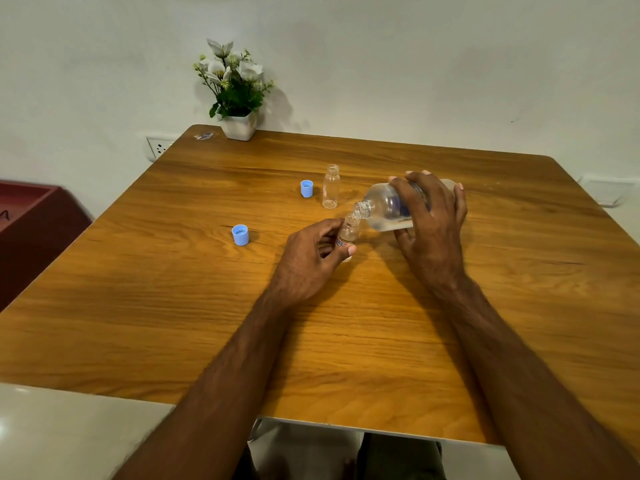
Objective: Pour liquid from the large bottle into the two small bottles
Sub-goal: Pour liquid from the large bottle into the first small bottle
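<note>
My right hand [431,223] grips the large clear bottle [384,209], which is tipped almost flat with its open mouth pointing left and down. That mouth sits right over the neck of a small clear bottle [347,232] standing on the wooden table [173,306]. My left hand [311,258] pinches this small bottle between thumb and fingers, hiding its lower part. A second small bottle [330,186], uncapped and upright, stands just behind them, free of both hands.
Two blue caps lie open side up on the table, one [307,188] left of the far small bottle, the other [240,234] further left. A white pot of flowers [237,95] stands at the back edge against the wall. A dark red box [31,220] sits off the table's left.
</note>
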